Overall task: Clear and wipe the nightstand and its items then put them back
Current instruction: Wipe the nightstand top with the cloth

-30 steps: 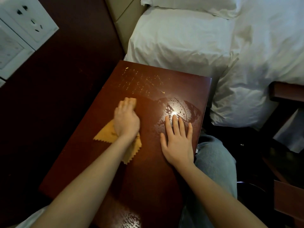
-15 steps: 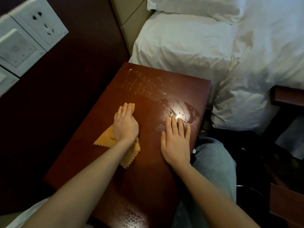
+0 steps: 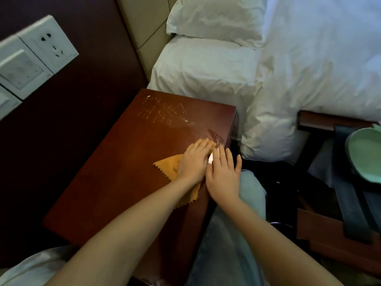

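Observation:
The dark red wooden nightstand [image 3: 123, 172] fills the middle of the head view, its glossy top bare of items. An orange cloth [image 3: 168, 164] with zigzag edges lies on the right half of the top. My left hand [image 3: 194, 159] presses flat on the cloth with straight fingers. My right hand [image 3: 223, 174] rests flat beside it, right at the nightstand's right edge, fingers spread, touching the left hand. A wet, shiny patch [image 3: 215, 137] sits just beyond both hands' fingertips.
A white bed [image 3: 288, 79] with a pillow [image 3: 214, 19] borders the nightstand on the far right side. Wall sockets [image 3: 47, 46] hang at the upper left. A green dish [image 3: 365, 155] sits on dark furniture at the right. My jeans-clad knee [image 3: 249, 188] is under the right hand.
My left hand slid the cloth rightward across the top until it met my right hand. The right hand stayed flat by the right edge. The camera view shifted, showing more of the bed.

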